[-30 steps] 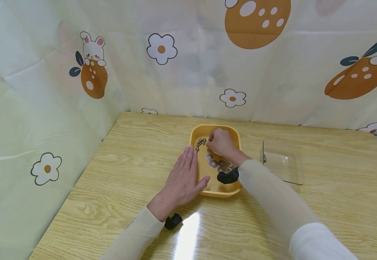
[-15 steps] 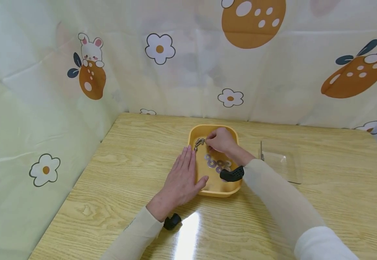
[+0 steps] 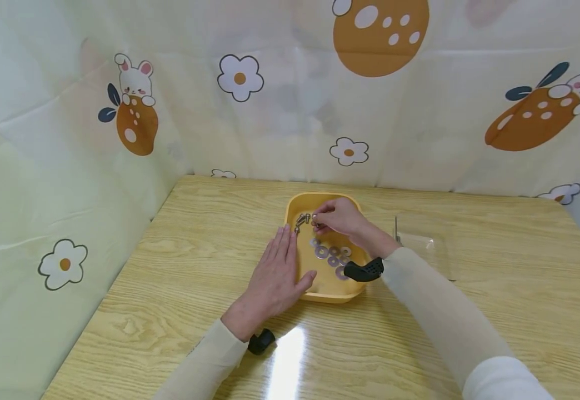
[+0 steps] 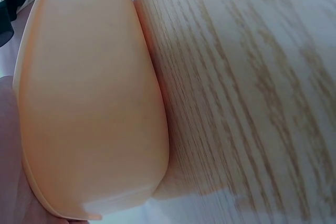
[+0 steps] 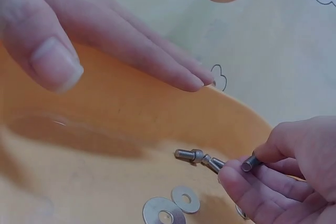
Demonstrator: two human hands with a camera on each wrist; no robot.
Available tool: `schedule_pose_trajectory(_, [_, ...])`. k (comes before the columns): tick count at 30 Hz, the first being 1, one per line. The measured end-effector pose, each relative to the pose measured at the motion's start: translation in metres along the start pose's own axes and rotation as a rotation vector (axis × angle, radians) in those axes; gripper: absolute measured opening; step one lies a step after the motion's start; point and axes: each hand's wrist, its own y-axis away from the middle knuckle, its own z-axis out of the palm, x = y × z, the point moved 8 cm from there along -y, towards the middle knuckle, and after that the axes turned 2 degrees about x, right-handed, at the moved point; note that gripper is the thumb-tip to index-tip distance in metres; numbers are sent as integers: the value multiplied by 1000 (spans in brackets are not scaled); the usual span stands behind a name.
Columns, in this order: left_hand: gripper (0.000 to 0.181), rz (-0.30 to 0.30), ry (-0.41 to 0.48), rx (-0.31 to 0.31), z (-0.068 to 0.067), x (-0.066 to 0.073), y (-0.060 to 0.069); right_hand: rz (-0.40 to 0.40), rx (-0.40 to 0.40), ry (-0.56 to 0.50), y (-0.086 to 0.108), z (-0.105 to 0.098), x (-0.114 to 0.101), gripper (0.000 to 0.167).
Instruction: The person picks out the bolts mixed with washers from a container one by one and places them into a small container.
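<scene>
In the head view, my left hand (image 3: 275,275) lies along the left rim of a yellow plastic tray (image 3: 327,299). Its fingers are straight, touching the rim, and the thumb reaches over the near corner. Inside the tray, my right hand (image 3: 344,218) pinches a small metal bolt (image 5: 251,163) between thumb and fingers; the threaded end shows in the right wrist view. Several loose bolts (image 3: 301,220) lie left of those fingertips, by the far-left wall. Flat washers (image 3: 321,252) of different sizes are spread below the right hand. The tray's outer wall (image 4: 94,103) fills much of the left wrist view.
A clear plastic box or sheet (image 3: 425,244) lies right of the tray, with a small metal piece near its left edge. Wood-grain table (image 3: 210,222) surrounds both. A printed curtain (image 3: 290,111) hangs behind the table and along its left side.
My right wrist has shifted slightly right and turned, and the fingers, tightly curled before, now show a bolt at their tips. The left hand stays on the rim. The head view has drifted a little.
</scene>
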Motion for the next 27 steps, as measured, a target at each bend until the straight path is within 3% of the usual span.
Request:
schedule_pose_trajectory(8, [88,-7,13,2,0,0,1,10,-38,-52,5,-4,0,33])
schedule_pose_trajectory(27, [87,-14,15,-4,0,0,0,-16,-41,-148,25,-27,-5,34])
